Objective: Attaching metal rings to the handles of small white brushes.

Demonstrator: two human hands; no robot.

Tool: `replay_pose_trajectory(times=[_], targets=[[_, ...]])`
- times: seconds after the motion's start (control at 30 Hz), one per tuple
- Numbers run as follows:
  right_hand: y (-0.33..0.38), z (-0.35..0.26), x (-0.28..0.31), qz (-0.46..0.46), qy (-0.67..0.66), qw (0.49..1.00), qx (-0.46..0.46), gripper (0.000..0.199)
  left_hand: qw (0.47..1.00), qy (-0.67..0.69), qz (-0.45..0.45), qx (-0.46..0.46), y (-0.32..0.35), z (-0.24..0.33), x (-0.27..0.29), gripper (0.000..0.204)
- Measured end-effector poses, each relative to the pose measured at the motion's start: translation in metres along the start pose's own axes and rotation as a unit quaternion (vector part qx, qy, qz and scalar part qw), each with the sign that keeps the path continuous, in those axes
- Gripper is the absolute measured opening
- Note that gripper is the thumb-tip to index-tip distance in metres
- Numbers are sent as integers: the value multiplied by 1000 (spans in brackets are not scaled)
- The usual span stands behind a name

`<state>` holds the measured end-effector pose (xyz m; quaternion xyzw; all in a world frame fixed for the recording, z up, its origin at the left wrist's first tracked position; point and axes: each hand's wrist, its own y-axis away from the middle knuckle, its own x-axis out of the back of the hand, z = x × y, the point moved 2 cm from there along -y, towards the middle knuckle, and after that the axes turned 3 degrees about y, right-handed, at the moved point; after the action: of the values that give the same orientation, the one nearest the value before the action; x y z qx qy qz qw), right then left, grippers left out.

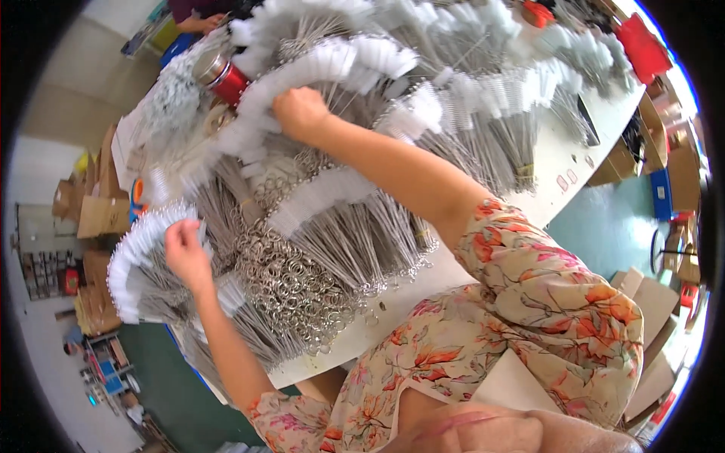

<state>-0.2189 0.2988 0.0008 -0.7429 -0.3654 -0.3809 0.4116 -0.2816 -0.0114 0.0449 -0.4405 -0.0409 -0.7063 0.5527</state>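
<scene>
My left hand (185,253) is closed in a pinch over a fanned bundle of white-bristled wire brushes (124,264) at the table's left end. What its fingers hold is too small to make out. Farther off, my right hand (300,115) is curled shut beside the white heads of another brush row (321,66), and its fingertips are hidden. Between my forearms lies a heap of metal rings (291,283). More brushes with thin twisted-wire stems (343,241) are bunched to the right of the rings.
A red and silver flask (223,80) stands among the brushes. Orange-and-blue handles (137,198) rest at the left edge. Several brush bundles (491,113) fill the far side, near a red container (642,49). Another person's hand (202,24) is at the far left. Cardboard boxes (104,215) stand beyond the table.
</scene>
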Motion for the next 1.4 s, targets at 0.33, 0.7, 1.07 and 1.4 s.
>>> replay_pose_trajectory(times=[0.33, 0.7, 1.07, 1.4], targets=[[-6, 16, 79, 299, -288, 909, 38, 18, 934, 319, 70, 148, 77, 103, 67, 21], [50, 251, 174, -69, 130, 955, 258, 15, 849, 410, 144, 300, 205, 65, 82, 26], [-7, 287, 152, -23, 278, 946, 165, 20, 814, 504, 65, 282, 219, 72, 53, 24], [8, 218, 125, -131, 107, 981, -99, 39, 793, 515, 71, 319, 260, 75, 44, 26]])
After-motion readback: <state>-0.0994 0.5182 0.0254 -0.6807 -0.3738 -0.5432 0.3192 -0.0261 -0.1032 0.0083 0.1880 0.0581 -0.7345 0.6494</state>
